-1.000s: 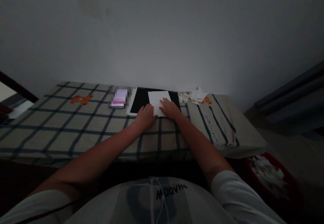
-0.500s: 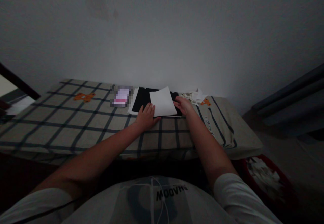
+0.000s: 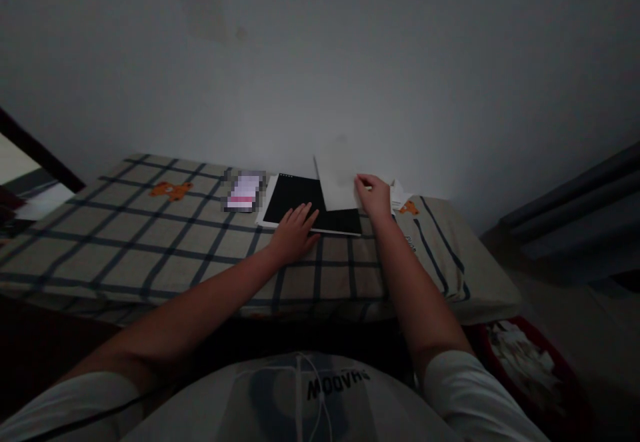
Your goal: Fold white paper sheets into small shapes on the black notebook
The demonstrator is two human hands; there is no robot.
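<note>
While left hand (image 3: 294, 232) presses the black pad (image 3: 313, 203), right hand (image 3: 375, 195) lifts white paper (image 3: 339, 174).

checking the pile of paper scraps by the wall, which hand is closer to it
Right. The right hand holds a white sheet just beside the paper scraps; the left hand rests farther off at the black pad.

Only readable thing is the print on the person's white shirt (image 3: 320, 395): "SHADOW", showing upside down and mirrored from this angle. There's also a line of dark lettering on the checked cloth (image 3: 150, 242), down its right edge near the little orange bear print (image 3: 409, 207), but it's too small and dim to make out. The blurred patch beside the black pad (image 3: 300, 195) gives nothing legible.
</note>
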